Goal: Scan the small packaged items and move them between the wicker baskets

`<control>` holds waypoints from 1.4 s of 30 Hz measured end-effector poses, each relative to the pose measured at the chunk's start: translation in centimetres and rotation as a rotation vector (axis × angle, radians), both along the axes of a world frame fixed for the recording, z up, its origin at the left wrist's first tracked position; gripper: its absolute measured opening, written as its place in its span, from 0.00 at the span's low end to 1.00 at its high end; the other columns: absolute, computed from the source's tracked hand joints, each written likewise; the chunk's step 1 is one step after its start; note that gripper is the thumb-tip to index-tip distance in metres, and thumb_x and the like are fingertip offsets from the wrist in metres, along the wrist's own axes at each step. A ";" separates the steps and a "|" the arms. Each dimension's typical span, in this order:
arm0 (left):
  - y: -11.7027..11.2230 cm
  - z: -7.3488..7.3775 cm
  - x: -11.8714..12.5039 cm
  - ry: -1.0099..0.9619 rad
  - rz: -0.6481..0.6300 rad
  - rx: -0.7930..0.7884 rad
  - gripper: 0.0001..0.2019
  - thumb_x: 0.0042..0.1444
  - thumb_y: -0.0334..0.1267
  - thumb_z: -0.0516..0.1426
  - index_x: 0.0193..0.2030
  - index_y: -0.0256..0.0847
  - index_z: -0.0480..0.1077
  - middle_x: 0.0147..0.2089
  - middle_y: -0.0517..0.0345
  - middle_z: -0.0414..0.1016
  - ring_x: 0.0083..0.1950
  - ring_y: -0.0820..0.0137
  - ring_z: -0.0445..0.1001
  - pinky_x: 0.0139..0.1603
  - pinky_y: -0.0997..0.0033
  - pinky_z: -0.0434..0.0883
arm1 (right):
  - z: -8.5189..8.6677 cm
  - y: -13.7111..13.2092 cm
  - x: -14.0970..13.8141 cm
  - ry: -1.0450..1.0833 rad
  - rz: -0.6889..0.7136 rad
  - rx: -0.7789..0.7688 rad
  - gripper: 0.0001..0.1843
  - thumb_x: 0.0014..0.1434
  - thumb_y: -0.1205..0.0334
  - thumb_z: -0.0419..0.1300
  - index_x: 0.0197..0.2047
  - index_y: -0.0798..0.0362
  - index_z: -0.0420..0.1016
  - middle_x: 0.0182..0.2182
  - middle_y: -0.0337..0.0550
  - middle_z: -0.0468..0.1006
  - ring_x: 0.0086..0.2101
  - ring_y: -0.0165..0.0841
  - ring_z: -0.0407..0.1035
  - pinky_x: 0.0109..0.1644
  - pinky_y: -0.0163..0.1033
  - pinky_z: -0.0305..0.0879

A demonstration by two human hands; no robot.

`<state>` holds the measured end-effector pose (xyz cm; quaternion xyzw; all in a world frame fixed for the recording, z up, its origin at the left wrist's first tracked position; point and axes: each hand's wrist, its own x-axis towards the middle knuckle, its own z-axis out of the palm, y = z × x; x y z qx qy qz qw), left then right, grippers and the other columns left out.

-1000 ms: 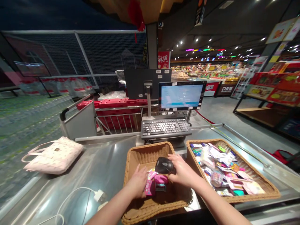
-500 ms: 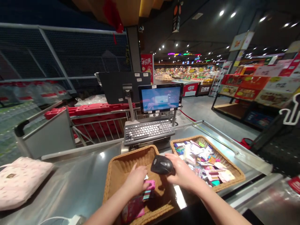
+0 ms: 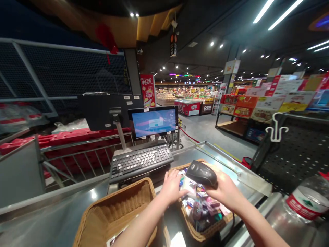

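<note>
My right hand [image 3: 226,190] is closed around a black handheld barcode scanner [image 3: 202,173], held above the right wicker basket [image 3: 191,230], which is filled with several small colourful packets [image 3: 203,207]. My left hand [image 3: 172,187] reaches into the same basket at its near-left rim, fingers curled onto a pale packet [image 3: 189,185]. The left wicker basket [image 3: 113,212] sits beside it, nearly bare, with a bit of packaging at its bottom edge.
A keyboard [image 3: 140,161] and a blue-lit checkout screen [image 3: 153,121] stand behind the baskets on the steel counter [image 3: 51,219]. A plastic bottle [image 3: 307,200] lies at the right. A black pegboard rack [image 3: 295,154] stands right; red crates and railing at the left.
The view swung right. My left hand left the pink items in the left basket and moved into the right basket. My right hand carried the scanner over the right basket.
</note>
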<state>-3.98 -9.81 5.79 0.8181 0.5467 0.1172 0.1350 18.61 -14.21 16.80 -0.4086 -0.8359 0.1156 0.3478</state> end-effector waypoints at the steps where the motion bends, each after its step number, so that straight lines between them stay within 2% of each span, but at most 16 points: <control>1: 0.4 -0.2 0.5 0.011 -0.001 0.003 0.42 0.50 0.62 0.58 0.68 0.46 0.56 0.73 0.44 0.54 0.74 0.51 0.48 0.72 0.38 0.40 | -0.1 0.2 0.7 -0.009 -0.013 0.015 0.29 0.48 0.68 0.58 0.56 0.50 0.72 0.55 0.49 0.75 0.56 0.47 0.68 0.61 0.52 0.63; 7: 1.8 -1.4 1.7 0.058 0.070 -0.036 0.43 0.47 0.63 0.58 0.66 0.39 0.60 0.73 0.37 0.51 0.74 0.49 0.47 0.72 0.37 0.42 | -0.3 1.1 3.0 -0.028 -0.054 0.037 0.29 0.46 0.68 0.58 0.54 0.50 0.74 0.56 0.47 0.75 0.56 0.48 0.68 0.62 0.53 0.63; 13: 1.9 -2.4 1.5 0.059 0.095 -0.026 0.37 0.51 0.61 0.56 0.64 0.42 0.63 0.72 0.41 0.54 0.74 0.50 0.49 0.72 0.38 0.42 | -0.4 1.9 3.4 -0.028 -0.034 0.023 0.27 0.45 0.68 0.58 0.51 0.50 0.76 0.54 0.47 0.77 0.59 0.49 0.65 0.63 0.55 0.61; 22: 1.1 -1.9 1.0 0.027 0.101 -0.032 0.41 0.50 0.65 0.55 0.66 0.43 0.61 0.73 0.44 0.55 0.74 0.52 0.48 0.73 0.40 0.40 | -1.0 3.1 2.9 -0.025 -0.027 0.006 0.27 0.47 0.66 0.58 0.53 0.51 0.75 0.54 0.51 0.77 0.57 0.53 0.67 0.63 0.63 0.60; 27: 0.6 -1.8 0.7 0.029 0.096 -0.001 0.39 0.50 0.66 0.55 0.64 0.45 0.62 0.72 0.45 0.56 0.75 0.53 0.47 0.73 0.40 0.41 | -1.5 3.7 2.6 -0.032 -0.004 0.025 0.28 0.48 0.66 0.59 0.55 0.51 0.73 0.55 0.52 0.76 0.58 0.51 0.66 0.64 0.61 0.59; 30: 0.7 -1.7 0.6 0.048 0.110 0.063 0.37 0.52 0.65 0.54 0.62 0.43 0.64 0.73 0.45 0.54 0.75 0.53 0.46 0.73 0.40 0.41 | -1.6 3.9 2.5 -0.029 0.011 0.033 0.27 0.48 0.66 0.59 0.54 0.52 0.73 0.54 0.52 0.76 0.58 0.50 0.66 0.64 0.60 0.60; 33: 1.6 -1.4 0.4 0.090 0.138 0.140 0.33 0.57 0.62 0.51 0.60 0.40 0.66 0.74 0.43 0.51 0.76 0.54 0.42 0.73 0.39 0.39 | -1.4 3.9 2.4 -0.031 0.019 0.025 0.25 0.48 0.67 0.58 0.52 0.52 0.73 0.53 0.52 0.76 0.58 0.49 0.66 0.64 0.58 0.60; 37: 3.8 -0.8 0.3 0.152 0.200 0.186 0.30 0.61 0.59 0.49 0.57 0.35 0.68 0.73 0.40 0.53 0.76 0.54 0.43 0.73 0.40 0.41 | -0.9 3.8 2.3 -0.035 0.028 0.037 0.21 0.48 0.68 0.58 0.48 0.52 0.74 0.53 0.52 0.76 0.58 0.49 0.66 0.64 0.57 0.60; 42: 7.0 -0.9 0.5 0.204 0.250 0.218 0.29 0.62 0.57 0.49 0.56 0.33 0.70 0.72 0.37 0.55 0.76 0.52 0.44 0.72 0.39 0.43 | -0.7 3.9 2.4 -0.006 0.045 0.030 0.25 0.48 0.69 0.59 0.51 0.51 0.73 0.55 0.51 0.75 0.57 0.47 0.67 0.64 0.56 0.61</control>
